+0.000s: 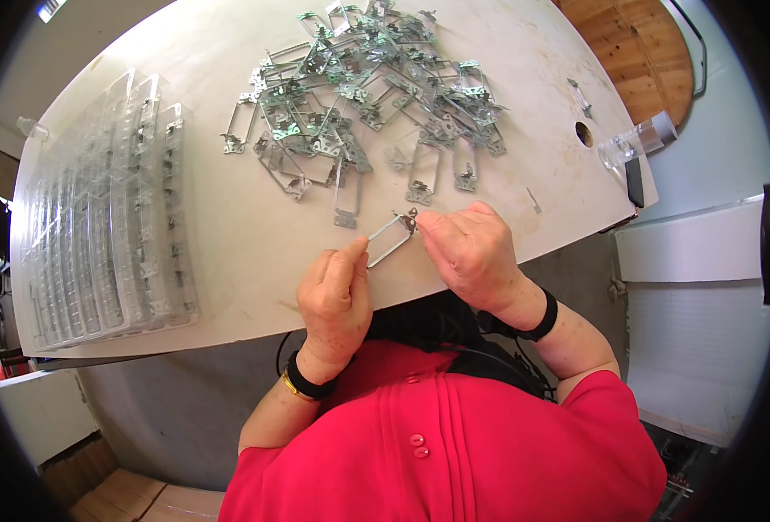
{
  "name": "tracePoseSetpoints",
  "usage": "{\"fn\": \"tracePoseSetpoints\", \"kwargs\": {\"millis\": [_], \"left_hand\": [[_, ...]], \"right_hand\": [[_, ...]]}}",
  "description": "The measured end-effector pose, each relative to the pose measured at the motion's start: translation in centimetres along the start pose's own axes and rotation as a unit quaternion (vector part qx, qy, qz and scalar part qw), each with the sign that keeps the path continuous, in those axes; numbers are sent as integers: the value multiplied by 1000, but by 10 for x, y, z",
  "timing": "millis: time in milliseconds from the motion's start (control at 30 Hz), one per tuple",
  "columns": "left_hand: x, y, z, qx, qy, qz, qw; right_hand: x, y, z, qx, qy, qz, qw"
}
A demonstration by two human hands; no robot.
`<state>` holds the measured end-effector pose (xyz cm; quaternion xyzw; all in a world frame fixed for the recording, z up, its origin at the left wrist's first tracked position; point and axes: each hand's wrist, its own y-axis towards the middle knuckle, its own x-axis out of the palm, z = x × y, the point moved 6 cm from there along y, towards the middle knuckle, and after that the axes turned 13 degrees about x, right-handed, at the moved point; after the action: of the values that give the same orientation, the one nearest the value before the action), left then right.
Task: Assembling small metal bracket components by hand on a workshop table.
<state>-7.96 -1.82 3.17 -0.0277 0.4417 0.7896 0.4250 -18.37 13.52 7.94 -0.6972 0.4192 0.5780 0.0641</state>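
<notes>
Pale, scuffed tabletop (228, 261) fills the upper view, curving toward the rim, with grey floor below its near edge. Both hands work just above that near edge, at the centre of the picture. Left hand (335, 300): thumb and forefinger pinched shut on the lower end of a slim rectangular metal frame (391, 237). Right hand (470, 252): fingertips closed together on the frame's upper end, at about 2 o'clock from the left hand. Frame: held tilted, rising from lower left to upper right, spanning the gap between the two hands. Heap of like metal frames (367, 87): loose and tangled, at 12 o'clock from the hands, near the far edge of the table. Clear plastic trays (106, 209): rows set side by side at 9 o'clock, well apart from the hands, holding small metal parts. Clear plastic bottle (637, 139): lying at 2 o'clock, beside a round hole (583, 133) in the tabletop.
</notes>
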Motion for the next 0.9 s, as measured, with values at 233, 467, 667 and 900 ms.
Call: {"fn": "tracePoseSetpoints", "kwargs": {"millis": [233,467,667,900], "left_hand": [[1,-1,1,-1,-1,-4,1000],[-1,0,2,4,5,-7,1000],[0,-1,2,16,8,1,1000],[-1,-1,2,22,-6,11,1000]], "right_hand": [[-2,0,2,6,12,5,1000],[1,1,4,10,23,-2,1000],[-2,-1,2,14,9,6,1000],[-1,4,-3,4,27,16,999]]}}
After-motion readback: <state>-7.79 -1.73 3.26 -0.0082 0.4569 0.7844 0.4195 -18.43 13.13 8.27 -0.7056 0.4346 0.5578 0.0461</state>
